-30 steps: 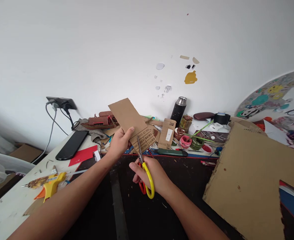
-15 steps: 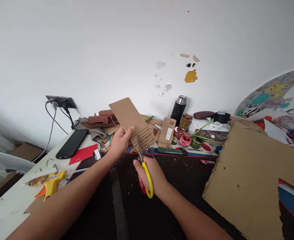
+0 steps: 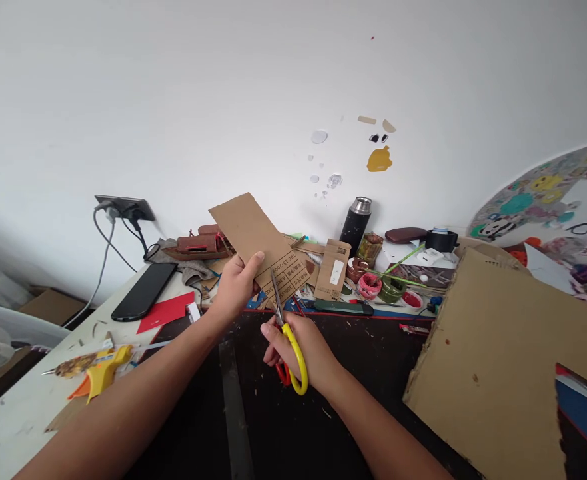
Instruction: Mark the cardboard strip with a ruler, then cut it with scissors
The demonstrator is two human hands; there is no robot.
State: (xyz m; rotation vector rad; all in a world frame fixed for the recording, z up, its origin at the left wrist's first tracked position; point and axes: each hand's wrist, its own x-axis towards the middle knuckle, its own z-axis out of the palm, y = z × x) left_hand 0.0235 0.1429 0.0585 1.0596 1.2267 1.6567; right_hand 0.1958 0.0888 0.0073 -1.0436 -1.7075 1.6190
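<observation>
My left hand (image 3: 237, 283) grips a rectangular piece of brown cardboard (image 3: 253, 230) by its left edge, thumb on top. Black printed characters cover the cardboard's lower right end. My right hand (image 3: 306, 350) is closed round the handles of a pair of scissors (image 3: 297, 360), one loop yellow and the other red. The metal blades point up and lie at the printed lower end of the cardboard, near my left thumb. Whether the blades are fully closed on it I cannot make out.
A large cardboard sheet (image 3: 493, 360) lies at right. At left are a yellow glue gun (image 3: 104, 373), a black phone (image 3: 144, 291) and red paper (image 3: 166, 312). Behind the hands stand a black flask (image 3: 356, 223), paint jars (image 3: 370, 285) and a green cutter (image 3: 343, 307). A metal ruler (image 3: 236, 407) lies in front.
The cardboard has shifted slightly left in my left hand's grip. My right hand's fingers have spread a little on the scissor handles, which stay at the printed end.
</observation>
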